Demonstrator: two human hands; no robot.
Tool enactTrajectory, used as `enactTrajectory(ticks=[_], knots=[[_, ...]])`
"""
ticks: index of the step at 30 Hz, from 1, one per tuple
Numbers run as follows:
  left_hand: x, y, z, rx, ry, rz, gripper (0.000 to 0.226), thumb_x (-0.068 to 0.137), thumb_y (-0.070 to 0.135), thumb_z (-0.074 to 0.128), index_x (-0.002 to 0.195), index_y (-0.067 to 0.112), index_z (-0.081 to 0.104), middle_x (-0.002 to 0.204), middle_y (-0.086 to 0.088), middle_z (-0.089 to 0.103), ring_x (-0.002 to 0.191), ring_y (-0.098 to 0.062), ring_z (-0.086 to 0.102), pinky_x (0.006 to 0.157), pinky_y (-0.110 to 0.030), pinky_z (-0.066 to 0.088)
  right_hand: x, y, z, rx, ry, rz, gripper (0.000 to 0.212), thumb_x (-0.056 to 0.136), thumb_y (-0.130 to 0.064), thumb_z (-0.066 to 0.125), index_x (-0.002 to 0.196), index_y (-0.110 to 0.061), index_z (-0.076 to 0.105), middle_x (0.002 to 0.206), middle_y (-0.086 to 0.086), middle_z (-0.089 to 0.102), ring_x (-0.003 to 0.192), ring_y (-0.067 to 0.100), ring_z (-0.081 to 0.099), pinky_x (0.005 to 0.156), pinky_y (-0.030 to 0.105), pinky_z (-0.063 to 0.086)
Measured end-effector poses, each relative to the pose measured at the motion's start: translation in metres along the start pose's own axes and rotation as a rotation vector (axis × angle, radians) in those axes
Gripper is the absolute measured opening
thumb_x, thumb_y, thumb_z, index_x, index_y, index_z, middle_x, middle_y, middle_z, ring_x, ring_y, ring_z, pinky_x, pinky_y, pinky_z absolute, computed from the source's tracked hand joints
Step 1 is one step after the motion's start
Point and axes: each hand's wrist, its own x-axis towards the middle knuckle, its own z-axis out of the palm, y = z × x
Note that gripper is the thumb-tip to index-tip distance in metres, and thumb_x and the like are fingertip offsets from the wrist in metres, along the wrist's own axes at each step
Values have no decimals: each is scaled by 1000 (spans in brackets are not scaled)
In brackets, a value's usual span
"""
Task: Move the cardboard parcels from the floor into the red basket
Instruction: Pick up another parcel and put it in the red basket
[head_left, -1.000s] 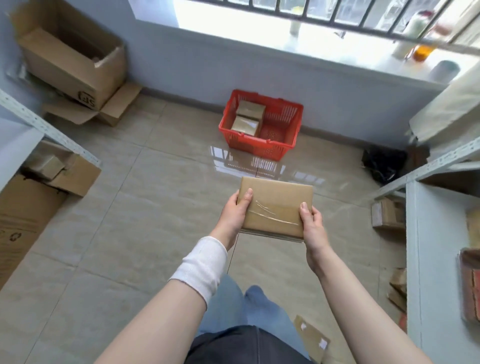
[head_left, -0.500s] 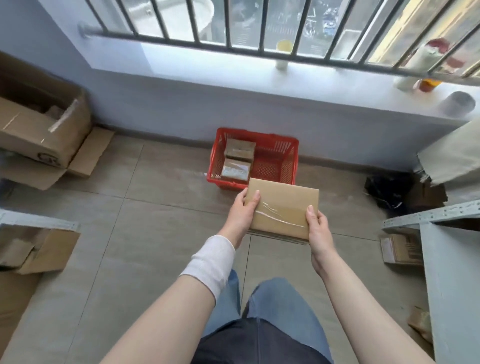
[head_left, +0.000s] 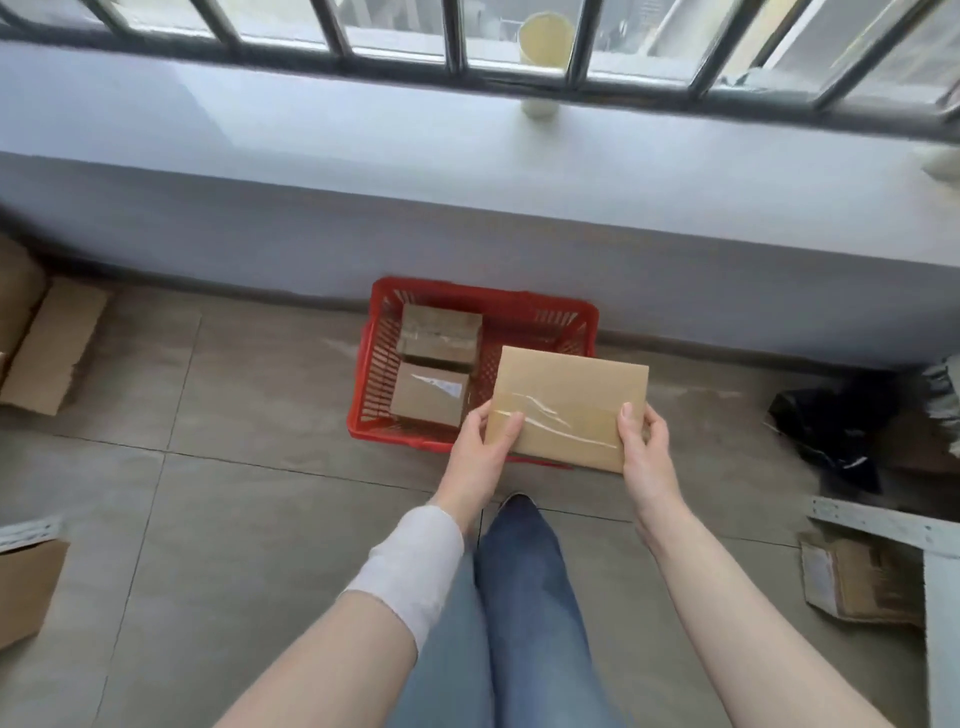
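I hold a flat cardboard parcel (head_left: 569, 402) with clear tape across it, level in front of me, over the near right part of the red basket (head_left: 376, 364). My left hand (head_left: 480, 449) grips its left edge with the thumb on top. My right hand (head_left: 644, 447) grips its right edge the same way. The basket stands on the tiled floor against the low wall under the window. Two small taped parcels lie in its left half, one (head_left: 441, 332) behind the other (head_left: 428, 397). The held parcel hides the basket's right front.
A black bag (head_left: 826, 426) lies on the floor to the right. Near it are a torn cardboard box (head_left: 857, 582) and a grey metal shelf rail (head_left: 883, 522). Cardboard flaps (head_left: 52, 343) and a box (head_left: 26, 587) sit at the left. A barred window (head_left: 457, 36) runs above the ledge.
I have walked up to the basket with the parcel in both hands. The basket now lies just below my hands and the parcel overlaps its right side.
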Motion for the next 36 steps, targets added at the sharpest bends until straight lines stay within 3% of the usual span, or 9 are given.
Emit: enactTrajectory(ticks=[4,8,13,18,22,26,29,33,36], knots=[[102,-32,16,-76,65,-58,54,90,36,57,138,17,42,132,1,57,117,-11,54,92,-21,44,104,27,31,-28,-11,22,54,94,-41,42,140,-17,30,133,3,48,111,12,47,91,25,35],[207,-79,24,-107,98,-78,54,89,38,57,139,22,42,131,0,57,118,-15,56,104,-35,45,207,74,61,-118,9,5,56,91,-43,47,138,-15,33,135,4,47,121,18,47,101,29,37],[302,-133,29,-138,159,-104,62,83,45,60,139,28,41,132,0,57,119,-16,55,106,-41,43,288,140,99,-244,-26,-35,59,90,-46,46,141,-17,36,141,5,47,131,23,43,110,39,34],[371,-174,37,-83,208,-135,61,86,44,58,140,21,40,133,-3,57,123,-21,53,107,-43,42,350,183,131,-205,25,-11,51,95,-35,44,138,-8,37,136,10,51,128,26,47,104,31,37],[412,-199,45,-21,250,-181,74,84,50,58,145,16,33,144,-9,48,132,-26,45,111,-45,36,393,209,149,-232,45,7,49,97,-32,38,139,-6,34,139,13,48,129,29,45,101,28,35],[436,-211,51,13,270,-180,68,90,42,54,147,17,27,148,-8,42,135,-26,40,113,-38,32,423,220,158,-268,45,9,50,98,-31,35,142,-7,30,145,13,43,133,29,40,105,30,33],[446,-220,53,35,264,-141,62,92,38,53,147,20,29,146,-7,44,133,-23,42,111,-34,33,434,231,162,-259,55,-7,51,97,-34,37,142,-11,30,145,11,43,134,28,40,110,35,33],[444,-227,54,39,262,-127,61,92,40,51,146,23,28,144,-4,46,130,-22,45,109,-35,35,434,243,165,-222,91,-23,48,97,-31,38,141,-13,32,142,9,46,131,26,43,103,29,34],[447,-230,58,-50,300,-206,63,88,45,55,142,19,37,137,-4,52,126,-23,50,110,-37,36,435,241,167,-256,98,-12,48,97,-31,37,141,-12,32,142,9,45,132,26,43,105,30,34]])
